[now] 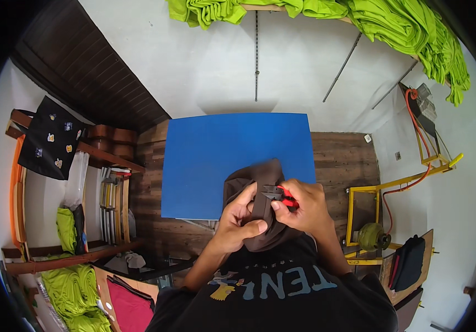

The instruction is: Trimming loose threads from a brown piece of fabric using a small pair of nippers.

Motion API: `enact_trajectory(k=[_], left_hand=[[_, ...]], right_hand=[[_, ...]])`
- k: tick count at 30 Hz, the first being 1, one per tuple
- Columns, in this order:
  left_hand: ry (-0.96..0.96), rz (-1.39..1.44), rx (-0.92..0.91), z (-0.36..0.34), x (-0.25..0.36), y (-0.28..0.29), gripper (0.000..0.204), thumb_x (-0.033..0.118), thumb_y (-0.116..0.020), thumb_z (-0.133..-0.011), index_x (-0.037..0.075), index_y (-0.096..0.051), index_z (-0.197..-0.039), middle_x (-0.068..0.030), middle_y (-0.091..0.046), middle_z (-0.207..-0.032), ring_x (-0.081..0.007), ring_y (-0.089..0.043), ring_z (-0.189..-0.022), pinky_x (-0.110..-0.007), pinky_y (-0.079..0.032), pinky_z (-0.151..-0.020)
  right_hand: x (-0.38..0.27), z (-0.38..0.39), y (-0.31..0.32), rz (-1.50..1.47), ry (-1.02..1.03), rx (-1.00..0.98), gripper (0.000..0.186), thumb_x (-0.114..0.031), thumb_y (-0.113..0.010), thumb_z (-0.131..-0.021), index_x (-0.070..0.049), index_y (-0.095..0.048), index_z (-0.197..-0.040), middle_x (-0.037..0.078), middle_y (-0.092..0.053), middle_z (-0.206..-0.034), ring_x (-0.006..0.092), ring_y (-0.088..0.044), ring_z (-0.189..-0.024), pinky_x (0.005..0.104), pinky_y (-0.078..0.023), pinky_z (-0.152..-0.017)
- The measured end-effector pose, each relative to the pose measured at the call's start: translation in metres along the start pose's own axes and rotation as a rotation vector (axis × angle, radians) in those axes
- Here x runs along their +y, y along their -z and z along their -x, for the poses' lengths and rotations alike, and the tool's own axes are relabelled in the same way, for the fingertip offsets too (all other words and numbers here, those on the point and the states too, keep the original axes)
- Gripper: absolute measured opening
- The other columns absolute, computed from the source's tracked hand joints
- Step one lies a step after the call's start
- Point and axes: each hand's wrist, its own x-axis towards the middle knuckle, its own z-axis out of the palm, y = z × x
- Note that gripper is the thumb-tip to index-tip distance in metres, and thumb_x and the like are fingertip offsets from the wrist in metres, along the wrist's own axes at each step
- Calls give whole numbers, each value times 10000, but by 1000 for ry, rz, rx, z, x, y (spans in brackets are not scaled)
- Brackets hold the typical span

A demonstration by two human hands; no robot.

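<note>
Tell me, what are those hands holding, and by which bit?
The left hand pinches brown cloth by a flat strip; the right hand grips snips by their red handles.

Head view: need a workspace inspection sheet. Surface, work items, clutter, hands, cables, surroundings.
Surface: blue tabletop; brown cloth overlaps its near edge in view, contact unclear.
Work items: brown cloth, bunched; red-handled snips, blades at the cloth.
Clutter: on tabletop, nothing seen besides the cloth; lime-green cloth pile and red cloth at lower left.
Hands: left hand grips the cloth; right hand holds the snips.
Cables: orange-red hose or cable runs by the yellow frame, right side.
Surroundings: wood-look floor, pale wall, lime-green cloth heaped along the top.
</note>
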Motion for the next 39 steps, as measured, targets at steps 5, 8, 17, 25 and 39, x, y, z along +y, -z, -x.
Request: enact_trajectory(k=[5,8,17,25,39], left_hand=[[35,-1,-100,1,4,-11,886,57,-673,-815,-55,-105,-1485,-74,-445,-1358,-70,-486,-1106,-189,-383,-860],[22,-70,-134,7,6,-21,843,71,-667,-831,-52,-147,-1482,-74,-440,-1359,-68,-482,-1105,-206,-383,-876],[-273,-317,143,13,-14,-43,244,47,-642,-891,-48,-641,-1116,-45,-531,-995,-119,-494,-926,-248,-401,-815],[-159,-459,138,14,-20,-55,137,-5,-622,-885,-53,-619,-1014,1,-479,-842,-70,-434,-770,-208,-363,-701],[-80,-523,21,18,-12,-51,222,-57,-646,-819,25,-491,-955,27,-468,-740,-43,-446,-710,-212,-367,-673]], right_hand=[[5,3,12,42,-14,16,231,-133,-747,-709,-33,-590,-846,86,-601,-669,223,-580,-512,300,-446,-458],[-4,5,14,22,-11,60,194,-155,-717,-728,-27,-587,-796,86,-539,-614,226,-532,-481,307,-418,-451],[-25,24,33,-9,75,116,233,-183,-730,-714,-18,-579,-779,77,-504,-573,226,-504,-455,313,-403,-445],[-17,40,43,57,22,16,238,-195,-741,-726,-47,-575,-811,66,-583,-634,232,-594,-516,321,-457,-447],[-20,38,34,26,-61,-1,210,-128,-737,-711,-14,-595,-816,99,-562,-624,234,-550,-508,320,-430,-471]])
